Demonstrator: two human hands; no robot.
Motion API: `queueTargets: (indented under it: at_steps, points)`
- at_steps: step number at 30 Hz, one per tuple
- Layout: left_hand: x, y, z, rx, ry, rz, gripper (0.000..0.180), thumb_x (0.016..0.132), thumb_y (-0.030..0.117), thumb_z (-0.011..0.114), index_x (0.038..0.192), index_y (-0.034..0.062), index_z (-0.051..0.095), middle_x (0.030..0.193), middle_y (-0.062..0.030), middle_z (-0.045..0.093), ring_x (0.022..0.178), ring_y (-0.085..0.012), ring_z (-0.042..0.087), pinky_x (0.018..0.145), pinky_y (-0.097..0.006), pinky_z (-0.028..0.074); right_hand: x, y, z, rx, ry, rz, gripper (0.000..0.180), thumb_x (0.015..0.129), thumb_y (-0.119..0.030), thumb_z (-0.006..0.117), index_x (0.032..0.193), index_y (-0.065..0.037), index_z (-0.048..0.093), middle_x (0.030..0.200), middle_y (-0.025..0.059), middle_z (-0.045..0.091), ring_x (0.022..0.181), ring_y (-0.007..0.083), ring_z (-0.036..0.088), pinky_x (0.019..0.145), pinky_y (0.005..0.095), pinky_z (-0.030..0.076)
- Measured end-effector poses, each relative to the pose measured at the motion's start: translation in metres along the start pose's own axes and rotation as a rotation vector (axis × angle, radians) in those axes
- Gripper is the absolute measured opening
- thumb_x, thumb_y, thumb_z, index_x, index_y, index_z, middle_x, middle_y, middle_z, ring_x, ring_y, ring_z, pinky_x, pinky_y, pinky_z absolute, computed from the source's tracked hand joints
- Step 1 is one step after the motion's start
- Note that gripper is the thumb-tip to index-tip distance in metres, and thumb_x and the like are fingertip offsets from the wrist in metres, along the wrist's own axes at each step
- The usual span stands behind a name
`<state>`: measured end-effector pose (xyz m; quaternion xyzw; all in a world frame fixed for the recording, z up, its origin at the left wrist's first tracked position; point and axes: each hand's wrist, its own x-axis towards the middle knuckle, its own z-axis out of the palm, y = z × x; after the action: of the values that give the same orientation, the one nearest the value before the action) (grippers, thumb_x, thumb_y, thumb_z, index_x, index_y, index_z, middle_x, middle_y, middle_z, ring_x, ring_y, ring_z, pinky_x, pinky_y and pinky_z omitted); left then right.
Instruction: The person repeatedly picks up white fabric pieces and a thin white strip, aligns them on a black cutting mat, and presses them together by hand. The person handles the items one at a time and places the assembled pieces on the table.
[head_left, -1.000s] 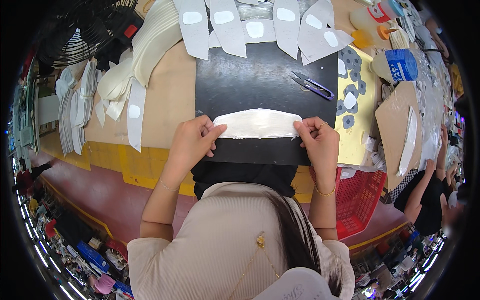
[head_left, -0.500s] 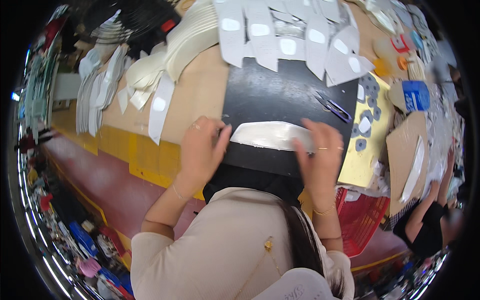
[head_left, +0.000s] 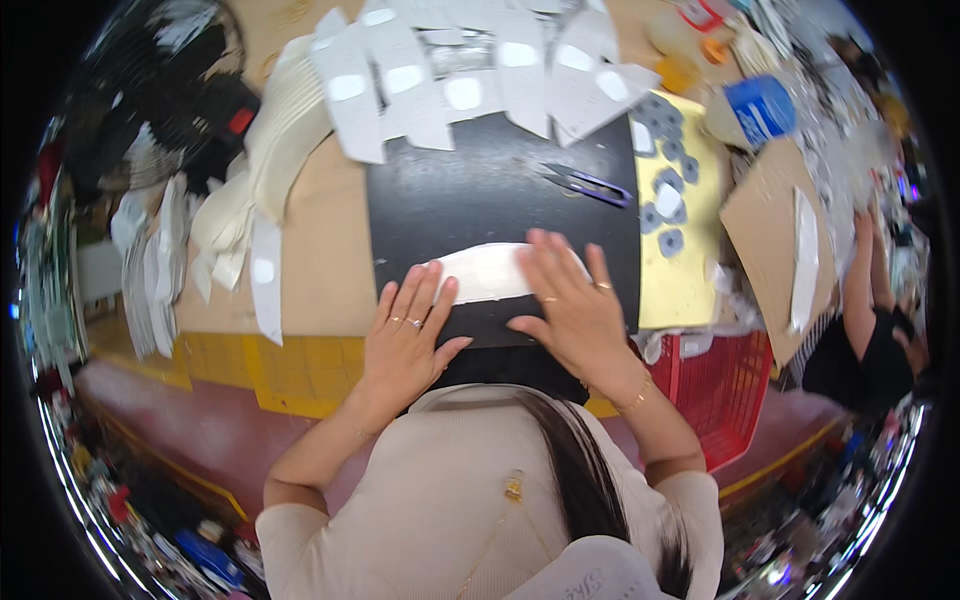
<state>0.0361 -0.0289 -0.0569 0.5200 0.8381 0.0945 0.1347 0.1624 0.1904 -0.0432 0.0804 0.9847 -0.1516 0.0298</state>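
A curved white cut piece (head_left: 484, 273) lies flat on the black work mat (head_left: 490, 215) in front of me. On its left end rest the fingertips of my left hand (head_left: 408, 325), held flat with the fingers stretched out. My right hand (head_left: 570, 305) lies over the right end with its fingers spread, so that end is partly hidden. Beyond the hands, purple-handled thread snips (head_left: 590, 186) lie on the mat. Several light grey pieces with white patches (head_left: 517, 80) are spread across the mat's far edge.
At the left stand stacked cream strips (head_left: 285, 135) and a black fan (head_left: 170, 70). A yellow sheet (head_left: 685, 295) bears several grey pads. Behind it stands a jar with a blue label (head_left: 755, 110). A red basket (head_left: 725, 405) sits below the table edge; another person (head_left: 865, 340) works at the right.
Both hands have gone from raised, bent fingers at the white piece's ends to lying flat over them. The whole view has shifted, so the table's things appear farther left.
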Motion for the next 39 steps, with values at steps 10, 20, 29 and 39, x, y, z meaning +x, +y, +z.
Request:
queueTargets:
  at_steps: [10, 20, 29, 39]
  points:
    - [0.012, -0.012, -0.027, -0.967, 0.473, -0.313, 0.044, 0.095, 0.026, 0.064, 0.132, 0.0035, 0.057, 0.143, -0.0155, 0.051, 0.136, -0.0308, 0.044, 0.114, -0.04, 0.03, -0.028, 0.021, -0.001, 0.059, 0.152, 0.336, 0.072, 0.099, -0.043, 0.05, 0.153, -0.001, 0.026, 0.162, 0.0174, 0.02, 0.15, 0.036, 0.015, 0.12, 0.0544, 0.004]
    - [-0.081, -0.125, -0.016, -0.019, 0.508, -1.034, 0.055, 0.087, 0.03, 0.072, 0.129, -0.0017, 0.057, 0.121, -0.0278, 0.053, 0.111, -0.0429, 0.053, 0.094, -0.047, 0.045, -0.019, -0.002, 0.007, 0.08, 0.249, 0.331, 0.053, 0.093, -0.023, 0.065, 0.138, 0.0, 0.049, 0.153, 0.018, 0.038, 0.145, 0.0381, 0.028, 0.117, 0.0557, 0.018]
    - [-0.121, -0.176, 0.028, -0.693, 0.719, -1.019, 0.043, 0.084, 0.007, 0.073, 0.124, -0.0026, 0.06, 0.101, -0.0138, 0.062, 0.086, -0.022, 0.059, 0.073, -0.03, 0.049, -0.004, 0.003, -0.034, 1.055, 0.249, 0.303, 0.013, 0.092, -0.004, 0.067, 0.101, 0.003, 0.061, 0.085, 0.0058, 0.068, 0.076, 0.01, 0.064, 0.071, 0.0238, 0.052]
    - [-0.066, -0.053, -0.138, -0.657, 0.647, -0.752, 0.028, 0.095, 0.009, 0.059, 0.119, -0.0047, 0.066, 0.088, -0.0026, 0.061, 0.073, -0.0093, 0.05, 0.064, -0.022, 0.039, -0.041, 0.05, -0.087, 0.899, 0.641, 0.457, 0.015, 0.093, -0.006, 0.065, 0.104, 0.005, 0.064, 0.088, 0.0096, 0.069, 0.066, 0.0154, 0.07, 0.058, 0.0231, 0.052]
